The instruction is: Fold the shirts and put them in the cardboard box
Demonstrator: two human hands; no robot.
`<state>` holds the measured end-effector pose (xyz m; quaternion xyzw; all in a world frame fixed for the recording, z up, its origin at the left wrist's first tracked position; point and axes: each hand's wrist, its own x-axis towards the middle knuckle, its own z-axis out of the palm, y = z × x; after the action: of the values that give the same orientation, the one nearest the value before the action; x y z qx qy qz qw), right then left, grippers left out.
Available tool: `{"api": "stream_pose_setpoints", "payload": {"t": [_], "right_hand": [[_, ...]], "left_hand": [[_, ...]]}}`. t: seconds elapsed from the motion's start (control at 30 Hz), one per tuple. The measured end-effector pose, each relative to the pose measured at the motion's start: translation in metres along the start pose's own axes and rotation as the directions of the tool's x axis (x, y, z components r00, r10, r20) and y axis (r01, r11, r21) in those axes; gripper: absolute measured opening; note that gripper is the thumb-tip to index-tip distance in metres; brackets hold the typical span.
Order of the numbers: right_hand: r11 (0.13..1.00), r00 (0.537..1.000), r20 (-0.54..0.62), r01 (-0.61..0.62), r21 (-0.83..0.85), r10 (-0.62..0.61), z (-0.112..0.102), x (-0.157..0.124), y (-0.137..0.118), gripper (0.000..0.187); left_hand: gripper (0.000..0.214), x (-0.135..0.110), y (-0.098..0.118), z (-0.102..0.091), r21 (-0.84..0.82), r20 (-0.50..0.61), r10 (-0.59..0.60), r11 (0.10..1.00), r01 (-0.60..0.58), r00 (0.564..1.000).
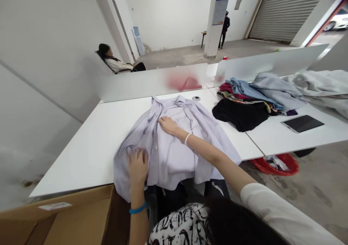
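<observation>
A pale lavender striped long-sleeved shirt [174, 154] lies spread on the white table, its collar at the far side and its front open. The lower hem hangs over the near edge. My right hand [168, 125], with a white bracelet at the wrist, rests flat on the upper front of the shirt, beside the button edge. Over the sleeve at the left is my left hand [138, 165], with a blue band on the wrist. Motion blurs its fingers, so whether they grip the cloth is unclear.
A clothes pile [244, 100] and a tablet [302, 123] lie on the table [100, 136] at right. An open cardboard box [78, 219] stands near left, a red basin [293, 164] below. Frosted dividers [146, 82] line the back. One person sits beyond; another stands farther off.
</observation>
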<state>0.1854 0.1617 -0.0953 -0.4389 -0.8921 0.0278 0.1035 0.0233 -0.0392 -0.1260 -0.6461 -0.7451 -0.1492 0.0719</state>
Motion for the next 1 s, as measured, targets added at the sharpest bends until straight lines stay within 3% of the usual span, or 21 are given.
{"api": "stream_pose_setpoints", "payload": {"t": [0.1, 0.2, 0.33, 0.43, 0.53, 0.67, 0.7, 0.77, 0.87, 0.9, 0.93, 1.0], "right_hand": [[1.0, 1.0, 0.019, 0.002, -0.009, -0.002, 0.005, -0.004, 0.002, 0.038], [0.999, 0.999, 0.038, -0.026, -0.022, 0.027, 0.003, -0.009, 0.019, 0.034], [0.998, 0.998, 0.038, -0.057, -0.035, 0.059, 0.003, -0.022, 0.034, 0.032], [0.998, 0.998, 0.001, -0.062, -0.028, 0.062, 0.012, -0.034, 0.036, 0.038], [0.998, 0.997, -0.039, -0.066, -0.001, 0.066, 0.026, -0.041, 0.037, 0.045], [0.997, 0.996, -0.069, -0.056, 0.052, 0.06, 0.038, -0.04, 0.043, 0.044], [0.997, 0.996, -0.074, -0.049, 0.066, 0.054, 0.039, -0.04, 0.045, 0.044], [0.995, 0.996, -0.081, -0.032, 0.093, 0.039, 0.038, -0.039, 0.047, 0.043], [0.991, 0.996, -0.087, -0.013, 0.134, 0.025, 0.035, -0.04, 0.049, 0.042], [0.989, 0.996, -0.089, -0.011, 0.148, 0.025, 0.033, -0.04, 0.049, 0.042], [0.988, 0.995, -0.093, -0.012, 0.156, 0.027, 0.03, -0.04, 0.049, 0.043], [0.98, 0.993, -0.114, -0.01, 0.2, 0.033, 0.022, -0.041, 0.05, 0.046]], "left_hand": [[0.047, -0.012, 0.0, 0.007, -0.087, 0.052, -0.008, 0.996, 0.012, 0.999], [0.05, -0.011, -0.024, 0.008, -0.082, 0.053, -0.052, 0.995, 0.056, 0.997], [0.05, 0.001, -0.067, -0.009, -0.026, 0.03, -0.01, 1.0, 0.011, 1.0], [0.055, -0.006, -0.084, -0.025, 0.068, -0.052, -0.077, 0.994, 0.08, 0.996], [0.054, -0.028, -0.084, -0.034, 0.108, -0.023, -0.154, 0.982, 0.156, 0.988], [0.036, -0.038, -0.072, -0.053, -0.053, 0.092, -0.188, 0.98, 0.193, 0.978], [0.036, -0.033, -0.072, -0.064, -0.078, 0.066, -0.194, 0.977, 0.199, 0.979], [0.039, -0.013, -0.079, -0.095, -0.043, -0.092, -0.239, 0.971, 0.236, 0.967], [0.048, 0.029, -0.113, -0.147, 0.068, -0.416, -0.331, 0.917, 0.392, 0.847], [0.049, 0.043, -0.129, -0.16, 0.084, -0.425, -0.323, 0.916, 0.392, 0.846], [0.05, 0.056, -0.144, -0.168, 0.108, -0.381, -0.302, 0.924, 0.367, 0.874], [0.054, 0.076, -0.166, -0.172, 0.173, -0.244, -0.3, 0.922, 0.346, 0.922]]}}
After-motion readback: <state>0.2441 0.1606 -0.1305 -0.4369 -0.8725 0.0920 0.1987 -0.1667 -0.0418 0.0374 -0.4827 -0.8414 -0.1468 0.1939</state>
